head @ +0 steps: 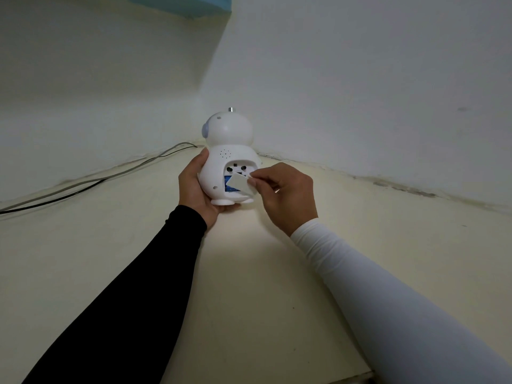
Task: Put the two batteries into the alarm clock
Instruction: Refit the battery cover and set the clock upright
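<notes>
The white robot-shaped alarm clock (227,151) stands upright with its back toward me, held from the left and below by my left hand (194,187). Its battery bay (228,184) at the lower back is uncovered and shows blue inside. My right hand (285,195) pinches the small white battery cover (239,183) and holds it tilted just over the bay. Two black knobs sit above the bay. I cannot tell how many batteries lie inside.
The cream surface (249,273) runs into a corner between two pale walls. Dark and grey cables (83,184) trail along the left wall's base. The surface's front edge shows at the bottom right.
</notes>
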{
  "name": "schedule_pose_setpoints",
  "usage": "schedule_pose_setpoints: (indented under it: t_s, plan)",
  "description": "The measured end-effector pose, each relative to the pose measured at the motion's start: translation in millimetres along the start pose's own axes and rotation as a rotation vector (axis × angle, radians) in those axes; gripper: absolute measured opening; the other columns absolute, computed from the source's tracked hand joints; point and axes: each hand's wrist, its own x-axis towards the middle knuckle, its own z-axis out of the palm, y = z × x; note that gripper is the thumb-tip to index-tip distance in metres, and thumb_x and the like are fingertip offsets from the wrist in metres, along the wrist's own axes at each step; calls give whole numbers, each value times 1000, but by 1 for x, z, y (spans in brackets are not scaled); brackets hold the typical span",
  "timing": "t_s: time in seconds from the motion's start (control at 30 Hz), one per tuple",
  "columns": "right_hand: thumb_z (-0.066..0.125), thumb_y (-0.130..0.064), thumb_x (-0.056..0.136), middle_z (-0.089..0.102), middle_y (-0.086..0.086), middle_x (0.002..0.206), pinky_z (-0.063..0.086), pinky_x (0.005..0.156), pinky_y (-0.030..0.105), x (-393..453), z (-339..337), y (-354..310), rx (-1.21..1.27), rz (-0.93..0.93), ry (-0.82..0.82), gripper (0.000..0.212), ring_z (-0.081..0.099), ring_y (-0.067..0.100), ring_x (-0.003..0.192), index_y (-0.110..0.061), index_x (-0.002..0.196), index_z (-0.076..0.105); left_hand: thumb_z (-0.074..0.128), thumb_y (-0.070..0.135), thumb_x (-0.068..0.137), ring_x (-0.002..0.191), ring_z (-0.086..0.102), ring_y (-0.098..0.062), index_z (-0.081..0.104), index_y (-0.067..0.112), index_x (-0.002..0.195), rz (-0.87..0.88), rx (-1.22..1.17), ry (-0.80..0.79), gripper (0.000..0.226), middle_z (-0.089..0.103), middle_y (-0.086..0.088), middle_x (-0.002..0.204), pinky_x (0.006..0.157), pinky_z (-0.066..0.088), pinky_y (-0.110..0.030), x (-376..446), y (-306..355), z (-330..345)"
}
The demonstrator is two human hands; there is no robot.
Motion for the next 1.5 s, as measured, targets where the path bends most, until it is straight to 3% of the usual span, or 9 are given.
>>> schedule_pose_setpoints:
  t_s: [0.4, 0.63, 0.8, 0.97, 1.13, 1.27, 1.33, 1.5]
  plan:
    - [73, -10, 85, 73, 3, 81, 51, 70, 26, 2, 3, 8, -71, -107, -33, 7, 66, 17, 75, -12, 89, 79, 61, 61, 92, 97, 73, -34, 73, 24, 126, 32, 4, -26, 51, 76, -13, 126, 80, 53, -41, 4, -2, 0]
    - [72, -11, 85, 73, 4, 84, 55, 70, 35, 3, 6, 9, -62, -105, -51, 10, 68, 21, 77, -12, 91, 80, 56, 54, 99, 86, 72, -33, 60, 11, 152, 12, -55, -63, 69, 69, -16, 129, 49, 55, -27, -1, -2, 4]
    - [69, -11, 86, 73, 4, 86, 55, 71, 35, 4, 7, 10, -62, -97, -61, 13, 68, 20, 79, -11, 94, 79, 58, 55, 97, 85, 74, -31, 69, 21, 134, 29, -37, -81, 52, 71, -14, 127, 58, 56, -28, 2, -3, 1]
    - [67, -14, 87, 71, 4, 84, 55, 69, 37, 4, 7, 10, -81, -75, -77, 14, 67, 22, 77, -13, 95, 79, 57, 56, 97, 85, 73, -32, 70, 21, 129, 30, -17, -84, 49, 75, -12, 118, 59, 53, -27, 1, -3, 2]
    - [66, -17, 88, 71, 4, 85, 55, 68, 40, 4, 7, 9, -95, -72, -113, 16, 66, 24, 77, -15, 97, 79, 60, 56, 94, 88, 75, -31, 70, 23, 128, 29, -11, -70, 49, 77, -11, 116, 71, 55, -34, 2, -3, 2]
    - [63, -19, 89, 70, 3, 86, 54, 67, 40, 5, 6, 8, -116, -68, -135, 17, 65, 25, 77, -17, 98, 78, 60, 57, 94, 90, 75, -32, 70, 22, 130, 26, -7, -78, 51, 74, -13, 122, 68, 58, -32, 2, -3, 3]
    - [62, -17, 89, 69, 3, 86, 54, 66, 40, 6, 5, 8, -121, -75, -143, 18, 65, 26, 77, -16, 97, 78, 58, 55, 97, 87, 74, -32, 69, 20, 131, 23, -16, -83, 50, 75, -13, 120, 58, 57, -29, 0, -3, 4]
    - [60, -17, 88, 69, 4, 85, 54, 65, 40, 6, 4, 5, -155, -77, -149, 20, 65, 28, 77, -16, 96, 78, 56, 53, 100, 80, 74, -29, 69, 18, 129, 21, -27, -90, 47, 77, -11, 109, 53, 56, -26, -2, -2, 6]
